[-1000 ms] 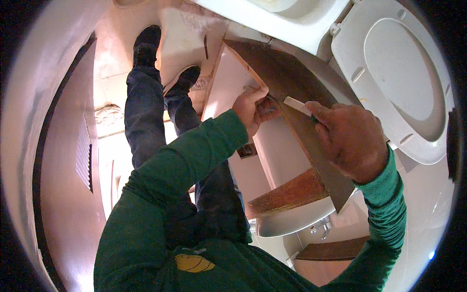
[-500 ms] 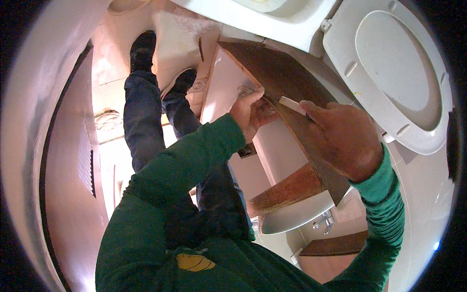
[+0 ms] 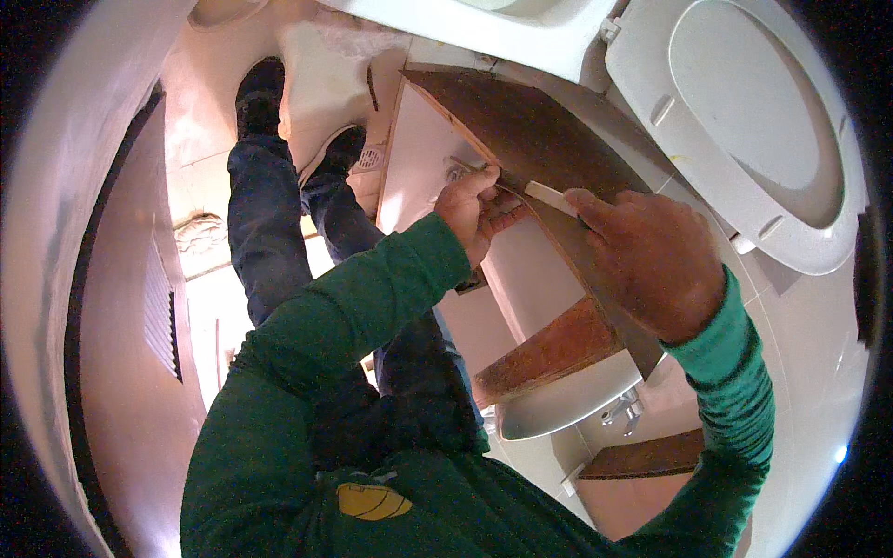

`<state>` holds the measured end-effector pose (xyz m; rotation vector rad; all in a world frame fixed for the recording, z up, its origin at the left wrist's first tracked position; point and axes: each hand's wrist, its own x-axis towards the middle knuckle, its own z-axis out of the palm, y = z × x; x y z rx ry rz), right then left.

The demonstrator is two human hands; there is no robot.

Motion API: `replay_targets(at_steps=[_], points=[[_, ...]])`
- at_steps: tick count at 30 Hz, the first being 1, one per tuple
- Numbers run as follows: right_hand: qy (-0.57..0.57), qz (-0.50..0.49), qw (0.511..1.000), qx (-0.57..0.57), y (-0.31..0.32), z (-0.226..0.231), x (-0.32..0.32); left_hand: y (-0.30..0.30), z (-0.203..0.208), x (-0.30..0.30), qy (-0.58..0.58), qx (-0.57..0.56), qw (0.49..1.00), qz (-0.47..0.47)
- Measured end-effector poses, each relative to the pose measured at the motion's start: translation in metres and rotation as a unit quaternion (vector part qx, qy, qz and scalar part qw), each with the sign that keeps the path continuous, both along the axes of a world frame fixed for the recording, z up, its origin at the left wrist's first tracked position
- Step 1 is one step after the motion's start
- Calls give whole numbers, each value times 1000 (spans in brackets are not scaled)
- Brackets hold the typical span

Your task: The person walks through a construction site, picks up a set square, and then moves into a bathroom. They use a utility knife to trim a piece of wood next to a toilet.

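A wooden cabinet-like frame point(image 3: 437, 149), brown outside and pale within, stands tilted before me. My left hand point(image 3: 470, 209) is closed at its front edge, the thumb on the near side of the brown panel point(image 3: 530, 139) and the fingers inside. Whether a thin strip is also pinched there I cannot tell. In my right hand point(image 3: 646, 256) is a pale, flat stick-like tool point(image 3: 549, 197), gripped with the thumb along it. Its blunt end points toward my left hand and lies over or close to the panel's edge. The rest of the tool is hidden in my fist.
A white toilet seat and lid point(image 3: 753, 121) is at the upper right, beside a white ceramic fixture point(image 3: 521, 37). Below the frame are a basin point(image 3: 558, 414) and a metal tap point(image 3: 623, 411). A door with a vent point(image 3: 130, 307) is on the left; a floor drain point(image 3: 369, 158) lies near my shoe.
The whole view has shifted slightly. Both hands keep nearly the same places on the frame and the tool, with only a small movement of the right hand.
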<state>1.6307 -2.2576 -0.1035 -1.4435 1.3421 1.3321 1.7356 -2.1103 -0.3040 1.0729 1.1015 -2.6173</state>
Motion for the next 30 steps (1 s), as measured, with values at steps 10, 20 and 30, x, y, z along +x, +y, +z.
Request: replay_targets(at_steps=[10,20,30], points=[[26,-31,999,15,-14,21,0,-12,21,3,25,-16,999,-22],[11,-16,1000,10,-10,22,-8,-5,21,0,2,-28,999,-31],[-50,-61,997,4,-6,12,-14,-2,25,-1,-17,-6,1000,-12]])
